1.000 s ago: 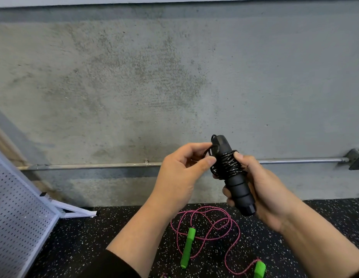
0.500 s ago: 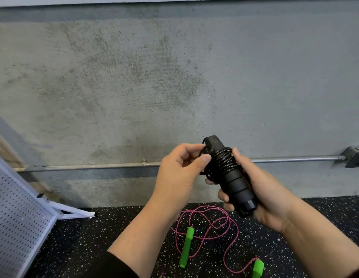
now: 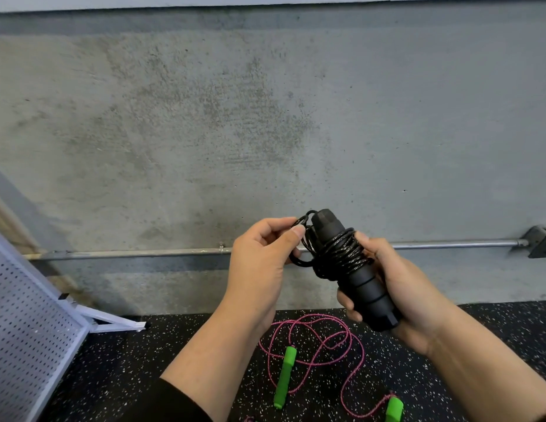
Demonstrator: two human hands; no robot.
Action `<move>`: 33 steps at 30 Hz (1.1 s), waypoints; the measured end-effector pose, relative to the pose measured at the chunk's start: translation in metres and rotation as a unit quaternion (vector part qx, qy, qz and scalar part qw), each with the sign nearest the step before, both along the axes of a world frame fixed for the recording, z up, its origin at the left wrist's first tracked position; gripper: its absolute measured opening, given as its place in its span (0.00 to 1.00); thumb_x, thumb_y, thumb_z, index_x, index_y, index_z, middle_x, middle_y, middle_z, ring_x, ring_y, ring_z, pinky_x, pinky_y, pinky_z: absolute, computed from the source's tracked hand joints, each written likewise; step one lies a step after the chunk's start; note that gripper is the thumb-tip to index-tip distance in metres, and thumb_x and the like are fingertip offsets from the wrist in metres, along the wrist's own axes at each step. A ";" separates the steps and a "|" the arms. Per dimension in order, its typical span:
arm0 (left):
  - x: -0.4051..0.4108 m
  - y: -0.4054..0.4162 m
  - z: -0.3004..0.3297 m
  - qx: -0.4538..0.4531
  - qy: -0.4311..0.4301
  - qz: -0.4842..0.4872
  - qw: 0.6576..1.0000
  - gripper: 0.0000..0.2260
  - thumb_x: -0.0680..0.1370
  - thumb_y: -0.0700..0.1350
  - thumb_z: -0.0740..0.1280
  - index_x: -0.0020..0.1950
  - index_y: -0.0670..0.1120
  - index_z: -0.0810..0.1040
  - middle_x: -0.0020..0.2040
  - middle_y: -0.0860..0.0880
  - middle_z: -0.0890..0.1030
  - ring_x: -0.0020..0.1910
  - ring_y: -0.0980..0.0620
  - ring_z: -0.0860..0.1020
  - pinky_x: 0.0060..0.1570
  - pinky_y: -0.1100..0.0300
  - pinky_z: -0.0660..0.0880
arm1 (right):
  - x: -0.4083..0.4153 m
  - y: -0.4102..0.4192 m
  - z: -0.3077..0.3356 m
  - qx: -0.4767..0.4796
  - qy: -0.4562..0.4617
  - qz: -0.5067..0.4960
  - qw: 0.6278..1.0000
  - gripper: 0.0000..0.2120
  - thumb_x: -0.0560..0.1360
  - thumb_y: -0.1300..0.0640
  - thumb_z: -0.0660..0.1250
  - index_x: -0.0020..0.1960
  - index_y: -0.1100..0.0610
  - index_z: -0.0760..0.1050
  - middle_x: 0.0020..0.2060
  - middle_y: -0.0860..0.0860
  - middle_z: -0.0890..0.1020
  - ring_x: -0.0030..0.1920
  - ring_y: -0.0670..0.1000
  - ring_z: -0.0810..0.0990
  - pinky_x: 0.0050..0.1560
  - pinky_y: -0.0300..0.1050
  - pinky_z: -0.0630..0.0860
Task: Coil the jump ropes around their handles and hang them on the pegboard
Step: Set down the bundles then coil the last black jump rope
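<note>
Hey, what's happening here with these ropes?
A person is winding a black jump rope around its handles. The right hand grips the handles while the left hand pinches the last loop. A pink jump rope with green handles lies uncoiled on the floor; the pegboard stands at left.

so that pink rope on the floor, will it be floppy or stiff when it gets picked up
Probably floppy: the pink rope lies in loose, overlapping loops on the floor, so it should sag and trail. Its green handles look like rigid sticks, likely the easiest parts to grab. The crossed loops may snag as they lift.
</note>
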State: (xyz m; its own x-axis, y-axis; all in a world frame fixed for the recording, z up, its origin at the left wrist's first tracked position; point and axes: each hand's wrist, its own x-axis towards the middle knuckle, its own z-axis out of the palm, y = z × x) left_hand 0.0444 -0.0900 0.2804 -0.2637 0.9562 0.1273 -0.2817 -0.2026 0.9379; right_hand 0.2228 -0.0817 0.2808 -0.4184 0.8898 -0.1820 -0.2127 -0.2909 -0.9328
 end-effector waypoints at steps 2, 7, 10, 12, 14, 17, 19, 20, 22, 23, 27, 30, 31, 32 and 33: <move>-0.001 0.000 -0.001 -0.009 -0.008 -0.004 1.000 0.06 0.77 0.37 0.72 0.53 0.40 0.84 0.36 0.48 0.79 0.36 0.53 0.77 0.45 0.57 0.76 | -0.001 0.000 -0.001 0.003 0.008 -0.002 1.000 0.20 0.77 0.38 0.65 0.48 0.55 0.79 0.39 0.62 0.74 0.28 0.56 0.69 0.29 0.45 0.67; -0.004 0.002 -0.002 -0.024 -0.028 -0.009 0.999 0.05 0.78 0.36 0.71 0.52 0.39 0.84 0.34 0.48 0.78 0.35 0.54 0.76 0.46 0.56 0.75 | -0.002 0.002 -0.002 0.000 0.045 0.000 0.999 0.21 0.77 0.38 0.64 0.51 0.56 0.80 0.48 0.65 0.72 0.29 0.56 0.69 0.28 0.45 0.67; -0.006 0.003 -0.003 -0.038 -0.035 -0.016 0.999 0.06 0.78 0.36 0.71 0.54 0.37 0.83 0.35 0.47 0.78 0.34 0.54 0.76 0.42 0.60 0.76 | -0.003 0.001 -0.001 -0.001 0.057 -0.001 0.998 0.22 0.78 0.39 0.62 0.53 0.58 0.79 0.48 0.66 0.76 0.27 0.55 0.70 0.27 0.43 0.67; -0.007 0.004 -0.004 -0.047 -0.043 -0.018 0.998 0.06 0.77 0.35 0.71 0.54 0.37 0.83 0.37 0.47 0.78 0.35 0.54 0.77 0.42 0.62 0.77 | -0.002 0.001 0.001 -0.004 0.064 -0.007 0.998 0.22 0.77 0.41 0.61 0.54 0.59 0.77 0.47 0.65 0.79 0.27 0.54 0.70 0.26 0.41 0.67; -0.008 0.004 -0.005 -0.058 -0.047 -0.025 0.997 0.07 0.77 0.35 0.72 0.54 0.38 0.82 0.37 0.47 0.79 0.34 0.54 0.77 0.43 0.60 0.78 | -0.001 0.001 0.003 -0.003 0.068 -0.005 0.998 0.21 0.78 0.41 0.60 0.55 0.59 0.76 0.48 0.64 0.81 0.27 0.54 0.69 0.26 0.41 0.66; -0.008 0.004 -0.006 -0.070 -0.044 -0.036 0.996 0.07 0.77 0.34 0.71 0.54 0.38 0.82 0.38 0.48 0.80 0.35 0.54 0.78 0.45 0.57 0.78 | 0.001 0.002 0.004 -0.007 0.074 -0.006 0.997 0.21 0.78 0.41 0.60 0.55 0.59 0.76 0.47 0.63 0.79 0.27 0.53 0.69 0.26 0.42 0.64; -0.009 0.004 -0.006 -0.073 -0.043 -0.042 0.995 0.07 0.77 0.34 0.71 0.54 0.39 0.81 0.39 0.47 0.79 0.36 0.54 0.79 0.46 0.56 0.78 | 0.003 0.003 0.004 -0.012 0.086 -0.003 0.996 0.22 0.77 0.41 0.60 0.57 0.58 0.75 0.48 0.64 0.77 0.27 0.53 0.68 0.26 0.41 0.65; -0.009 0.004 -0.006 -0.075 -0.040 -0.044 0.995 0.07 0.77 0.34 0.71 0.55 0.39 0.81 0.40 0.47 0.79 0.36 0.53 0.79 0.46 0.56 0.78 | 0.004 0.003 0.004 -0.013 0.091 0.002 0.996 0.22 0.77 0.41 0.60 0.58 0.58 0.74 0.49 0.64 0.76 0.27 0.53 0.68 0.26 0.41 0.65; -0.009 0.003 -0.006 -0.075 -0.036 -0.052 0.995 0.08 0.77 0.34 0.71 0.56 0.39 0.81 0.40 0.47 0.79 0.37 0.53 0.79 0.46 0.56 0.78 | 0.005 0.005 0.004 -0.019 0.097 0.010 0.995 0.23 0.77 0.40 0.61 0.61 0.58 0.74 0.51 0.64 0.73 0.27 0.53 0.68 0.25 0.40 0.66; -0.008 0.003 -0.006 -0.075 -0.035 -0.059 0.995 0.08 0.77 0.33 0.71 0.56 0.39 0.81 0.40 0.48 0.79 0.37 0.53 0.79 0.46 0.57 0.78 | 0.006 0.005 0.003 -0.022 0.098 0.014 0.995 0.23 0.77 0.40 0.61 0.61 0.57 0.74 0.52 0.63 0.72 0.27 0.53 0.69 0.25 0.40 0.67; -0.006 0.002 -0.005 -0.066 -0.037 -0.076 0.994 0.08 0.78 0.33 0.69 0.56 0.39 0.81 0.41 0.48 0.79 0.36 0.54 0.78 0.44 0.60 0.77 | 0.008 0.006 0.002 -0.031 0.109 0.038 0.993 0.28 0.72 0.38 0.69 0.61 0.57 0.74 0.54 0.63 0.69 0.28 0.53 0.69 0.25 0.41 0.68; -0.003 0.001 -0.005 -0.065 -0.052 -0.098 0.992 0.08 0.78 0.35 0.69 0.56 0.41 0.81 0.41 0.48 0.80 0.37 0.54 0.77 0.46 0.59 0.75 | 0.009 0.006 0.002 -0.046 0.128 0.058 0.989 0.31 0.69 0.37 0.73 0.62 0.58 0.74 0.56 0.62 0.67 0.28 0.53 0.70 0.25 0.42 0.69; -0.002 0.000 -0.006 -0.064 -0.058 -0.104 0.991 0.08 0.77 0.36 0.70 0.55 0.41 0.82 0.41 0.48 0.80 0.37 0.54 0.77 0.46 0.58 0.74 | 0.009 0.006 0.003 -0.051 0.131 0.058 0.988 0.29 0.71 0.38 0.71 0.62 0.58 0.75 0.55 0.62 0.67 0.28 0.53 0.70 0.25 0.42 0.68; -0.001 0.000 -0.007 -0.063 -0.066 -0.107 0.990 0.09 0.76 0.37 0.71 0.55 0.41 0.82 0.41 0.48 0.80 0.37 0.54 0.77 0.47 0.58 0.74 | 0.009 0.005 0.004 -0.055 0.131 0.056 0.988 0.26 0.74 0.38 0.67 0.60 0.58 0.75 0.54 0.62 0.68 0.28 0.53 0.70 0.25 0.42 0.68; -0.001 -0.001 -0.007 -0.062 -0.072 -0.108 0.990 0.10 0.74 0.38 0.71 0.55 0.42 0.82 0.41 0.48 0.80 0.37 0.54 0.77 0.47 0.57 0.73 | 0.009 0.004 0.005 -0.061 0.130 0.051 0.988 0.24 0.75 0.39 0.64 0.59 0.58 0.75 0.51 0.63 0.69 0.27 0.53 0.70 0.24 0.41 0.68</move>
State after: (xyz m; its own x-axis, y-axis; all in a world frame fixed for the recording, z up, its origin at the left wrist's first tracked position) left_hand 0.0434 -0.0909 0.2735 -0.0585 0.9981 -0.0179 -0.4382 -0.0095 0.8988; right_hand 0.2315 -0.0776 0.2853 -0.5518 0.8185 -0.1599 -0.4041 -0.4301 -0.8073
